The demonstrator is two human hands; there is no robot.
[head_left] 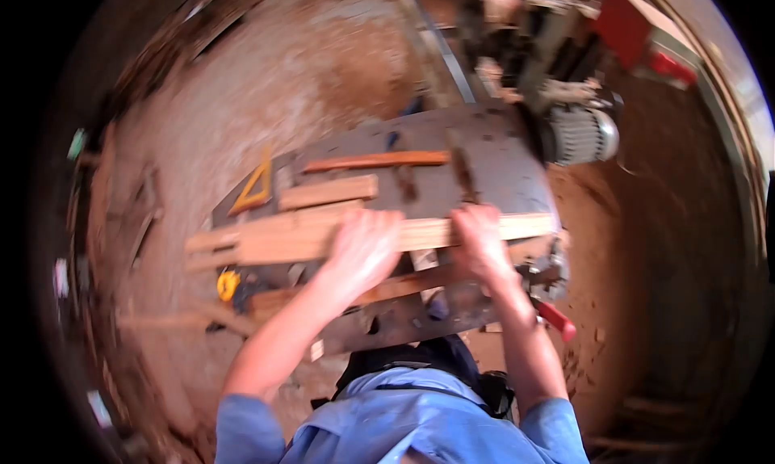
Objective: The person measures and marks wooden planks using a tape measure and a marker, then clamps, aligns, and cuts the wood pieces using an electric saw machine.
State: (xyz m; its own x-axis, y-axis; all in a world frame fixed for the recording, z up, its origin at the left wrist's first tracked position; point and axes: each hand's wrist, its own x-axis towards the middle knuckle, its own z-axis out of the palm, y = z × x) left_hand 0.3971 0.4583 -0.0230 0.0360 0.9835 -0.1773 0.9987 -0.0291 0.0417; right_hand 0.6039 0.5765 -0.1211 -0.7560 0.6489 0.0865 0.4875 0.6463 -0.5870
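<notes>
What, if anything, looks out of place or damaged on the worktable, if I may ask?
Only the yellow triangle stands out: it lies slanted at the left edge of the worktable, and its tip seems to stick out past it. The light boards show no clear damage, though the picture is blurred.

Left hand (pixel 367 244), right hand (pixel 483 236) and long board (pixel 286 239) all blurred, blue shirt (pixel 404 419) cut off at the bottom edge.
</notes>
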